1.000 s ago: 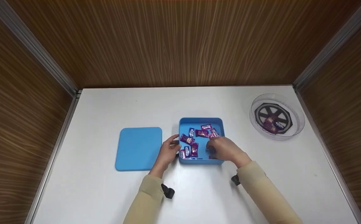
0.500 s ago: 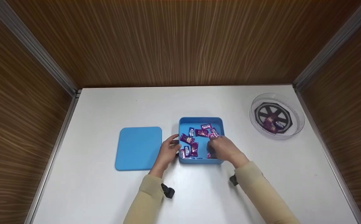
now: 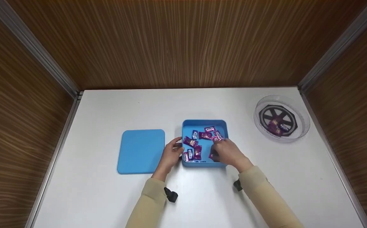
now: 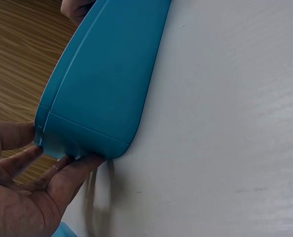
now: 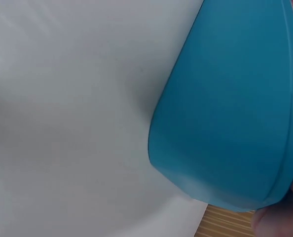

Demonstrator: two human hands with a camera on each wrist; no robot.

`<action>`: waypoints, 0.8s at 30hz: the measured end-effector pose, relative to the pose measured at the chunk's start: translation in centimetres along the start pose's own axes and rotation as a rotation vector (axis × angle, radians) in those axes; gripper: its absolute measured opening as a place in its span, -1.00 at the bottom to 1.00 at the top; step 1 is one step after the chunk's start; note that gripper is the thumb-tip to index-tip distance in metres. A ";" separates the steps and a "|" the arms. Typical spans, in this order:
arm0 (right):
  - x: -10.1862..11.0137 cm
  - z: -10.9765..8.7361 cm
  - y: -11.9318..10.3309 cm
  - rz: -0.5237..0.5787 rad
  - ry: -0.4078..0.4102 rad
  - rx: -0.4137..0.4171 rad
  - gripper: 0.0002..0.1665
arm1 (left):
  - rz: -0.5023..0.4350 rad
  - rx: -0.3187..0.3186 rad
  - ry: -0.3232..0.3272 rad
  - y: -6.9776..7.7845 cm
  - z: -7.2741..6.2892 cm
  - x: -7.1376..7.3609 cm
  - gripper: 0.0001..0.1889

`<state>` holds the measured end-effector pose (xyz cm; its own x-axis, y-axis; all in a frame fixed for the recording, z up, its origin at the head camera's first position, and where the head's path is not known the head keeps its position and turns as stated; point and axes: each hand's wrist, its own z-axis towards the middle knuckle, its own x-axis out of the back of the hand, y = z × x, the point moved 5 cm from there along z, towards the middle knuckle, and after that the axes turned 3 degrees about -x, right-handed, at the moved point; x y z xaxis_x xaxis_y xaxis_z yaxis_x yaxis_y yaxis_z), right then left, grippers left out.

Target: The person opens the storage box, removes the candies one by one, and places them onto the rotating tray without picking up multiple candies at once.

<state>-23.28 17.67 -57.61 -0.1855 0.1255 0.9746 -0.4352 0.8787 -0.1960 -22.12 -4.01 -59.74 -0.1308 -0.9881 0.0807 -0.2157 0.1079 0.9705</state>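
A square blue box (image 3: 204, 164) stands mid-table, with several small wrapped candies in purple and blue wrappers (image 3: 197, 152) scattered over its floor. My left hand (image 3: 170, 155) touches the box's left wall from outside; in the left wrist view its fingertips rest against the wall, from the rim down. Inside the box, near its front right corner, my right hand (image 3: 229, 153) points down with curled fingers. A purple candy (image 3: 211, 156) shows at those fingertips, pinched and mostly covered by the hand. In the right wrist view the box wall (image 5: 230, 108) hides most of the fingers.
A flat blue lid (image 3: 141, 151) lies left of the box. At the back right stands a round clear dish (image 3: 304, 126), holding a few candies over a black wheel-like pattern. Wood-grain panels (image 3: 183, 44) enclose the white table (image 3: 113, 107) at the back and sides.
The purple candy under my right fingers has shifted slightly left and away from the box's front wall. My right hand has edged a little left; the left hand stays put.
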 end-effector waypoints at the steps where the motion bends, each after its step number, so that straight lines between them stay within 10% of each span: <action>1: 0.0 0.0 0.0 0.005 0.006 0.005 -0.77 | 0.000 -0.003 -0.003 0.0 0.0 0.0 -0.50; 24: 0.4 -0.3 1.0 0.294 0.106 -0.001 -0.90 | 0.069 -0.031 -0.020 -0.2 0.0 -0.2 -0.50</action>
<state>-23.48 18.74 -57.34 -0.2104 0.4220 0.8818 -0.3751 0.7981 -0.4715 -22.06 -3.81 -59.97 -0.1642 -0.9759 0.1434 -0.1751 0.1719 0.9694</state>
